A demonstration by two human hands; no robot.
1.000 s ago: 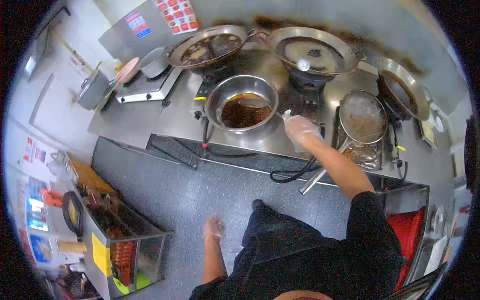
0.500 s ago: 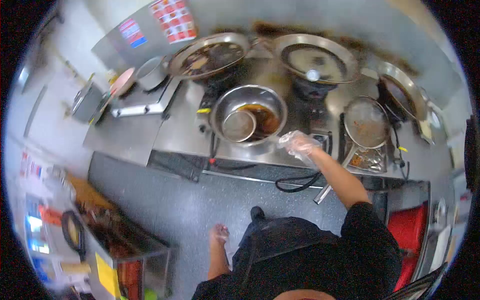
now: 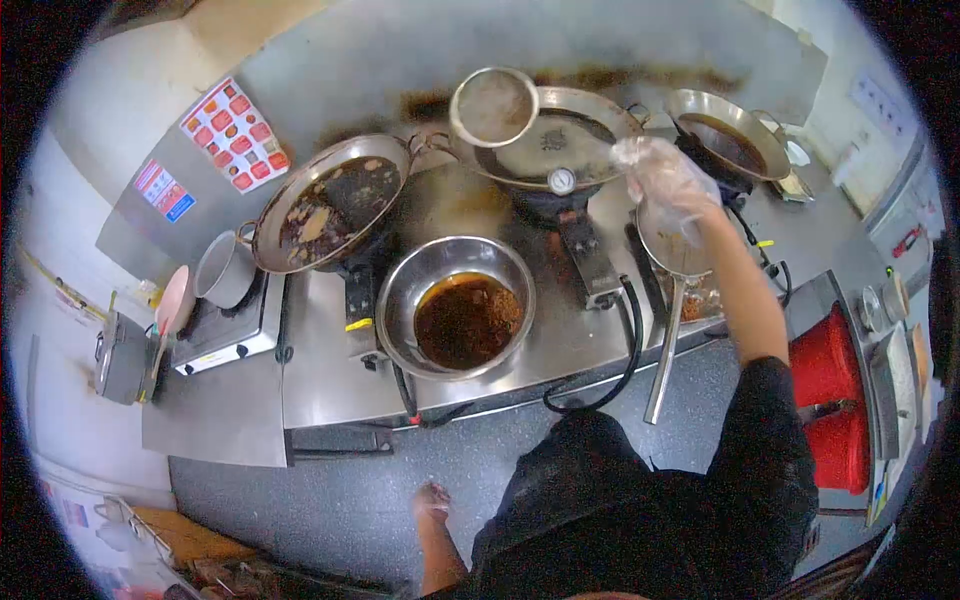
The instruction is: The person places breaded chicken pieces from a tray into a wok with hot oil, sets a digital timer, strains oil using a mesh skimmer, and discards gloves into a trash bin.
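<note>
My right hand, in a clear plastic glove, is closed on the handle of a round mesh strainer. The strainer's head is raised over the left rim of the wide middle pan, which holds pale, cloudy liquid and has a dial thermometer at its near rim. In front of that pan stands a steel bowl with dark brown liquid and crumbs. Low over the floor hangs my left hand, loosely open, with nothing visible in it.
A pan of dark liquid with floating bits stands at left, another dark pan at right. A long-handled strainer rests near my right forearm. A grey pot sits at left. Red containers stand at lower right.
The strainer has risen out of the steel bowl and moved up to the middle pan with my right hand. The view has shifted; my left hand still hangs low.
</note>
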